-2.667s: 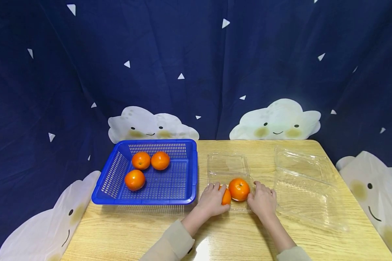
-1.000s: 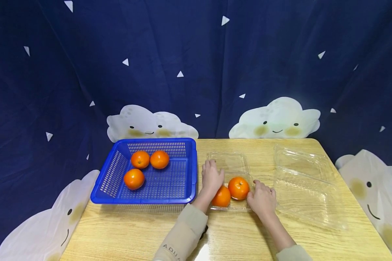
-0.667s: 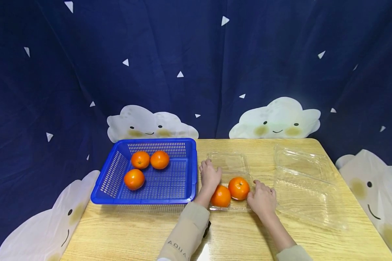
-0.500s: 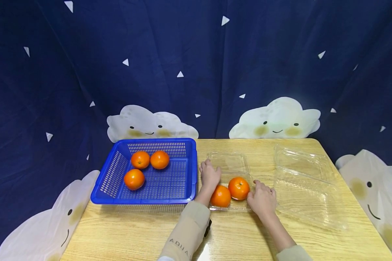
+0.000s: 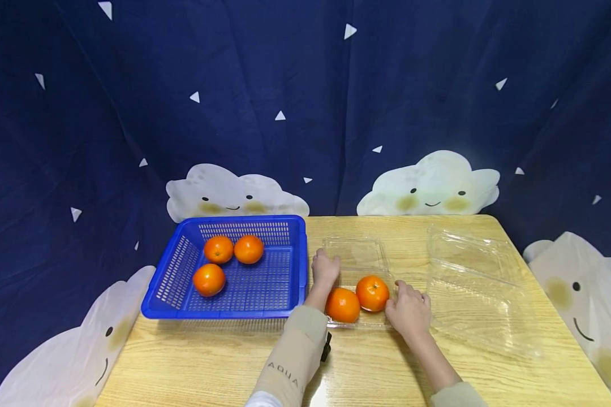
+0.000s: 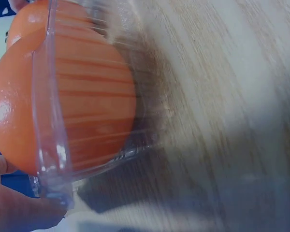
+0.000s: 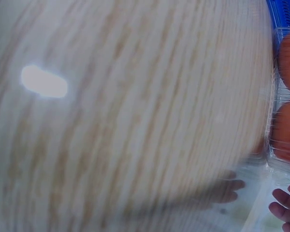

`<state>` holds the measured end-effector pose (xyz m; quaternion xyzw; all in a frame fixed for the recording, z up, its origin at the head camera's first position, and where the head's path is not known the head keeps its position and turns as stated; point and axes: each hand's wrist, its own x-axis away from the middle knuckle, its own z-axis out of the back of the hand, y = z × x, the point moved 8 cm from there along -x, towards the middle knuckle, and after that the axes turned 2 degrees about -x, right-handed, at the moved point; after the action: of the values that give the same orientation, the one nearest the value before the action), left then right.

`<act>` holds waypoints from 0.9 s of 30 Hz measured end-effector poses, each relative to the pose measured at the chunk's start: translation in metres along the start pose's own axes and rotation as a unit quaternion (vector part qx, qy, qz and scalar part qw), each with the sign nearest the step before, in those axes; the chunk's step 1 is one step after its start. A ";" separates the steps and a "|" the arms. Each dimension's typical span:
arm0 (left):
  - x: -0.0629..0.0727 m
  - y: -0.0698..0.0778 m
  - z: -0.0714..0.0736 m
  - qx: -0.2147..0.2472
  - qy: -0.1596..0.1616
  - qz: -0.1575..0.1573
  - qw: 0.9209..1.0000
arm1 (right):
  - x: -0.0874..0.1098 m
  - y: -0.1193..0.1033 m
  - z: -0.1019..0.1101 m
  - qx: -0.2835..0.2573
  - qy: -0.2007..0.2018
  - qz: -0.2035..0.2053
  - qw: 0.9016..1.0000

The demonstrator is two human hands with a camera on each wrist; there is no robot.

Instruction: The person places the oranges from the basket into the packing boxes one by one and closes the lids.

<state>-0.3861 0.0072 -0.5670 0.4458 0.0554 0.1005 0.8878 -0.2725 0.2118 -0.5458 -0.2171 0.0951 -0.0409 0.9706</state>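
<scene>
A clear plastic clamshell container (image 5: 362, 326) lies open on the table, its lid folded back. Two oranges fill the near half, the left orange (image 5: 343, 306) slightly nearer than the right orange (image 5: 372, 293). My left hand (image 5: 325, 270) is at the container's left side. In the left wrist view its thumb (image 6: 26, 208) and a finger pinch the rim's corner, beside an orange (image 6: 94, 99). On the other side my right hand (image 5: 409, 311) rests by the container's right edge, fingers loosely bent. Those fingers (image 7: 282, 208) look relaxed and hold nothing in the right wrist view.
A blue plastic basket (image 5: 224, 314) with three oranges (image 5: 209, 280) stands to the left. Another open clear container (image 5: 481, 299) lies at the right. Behind the wooden table (image 5: 209, 367) hangs a dark blue curtain (image 5: 305, 73) with cloud prints.
My left hand has let go of the left orange and moved to the container's left side. Lately it has shifted slightly away, and that orange sits a touch further left. My right hand stays put.
</scene>
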 end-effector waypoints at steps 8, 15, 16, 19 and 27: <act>-0.045 -0.056 -0.058 0.017 0.018 0.002 1.000 | 0.000 0.000 0.000 0.002 -0.004 -0.001 1.000; -0.044 -0.054 -0.051 0.079 0.054 0.001 0.995 | 0.001 -0.001 0.001 0.003 0.001 0.002 1.000; -0.045 -0.055 -0.053 0.084 0.052 0.008 0.995 | 0.001 -0.001 0.001 0.003 0.002 0.003 1.000; -0.050 -0.058 -0.056 0.099 0.069 0.003 0.993 | 0.001 -0.001 0.001 0.008 0.007 0.004 1.000; -0.047 -0.044 -0.040 0.175 0.095 -0.012 0.980 | 0.001 -0.001 0.001 0.010 0.013 0.006 1.000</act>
<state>-0.4340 0.0025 -0.6258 0.5822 0.1618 0.1205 0.7876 -0.2717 0.2108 -0.5443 -0.2061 0.1086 -0.0387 0.9717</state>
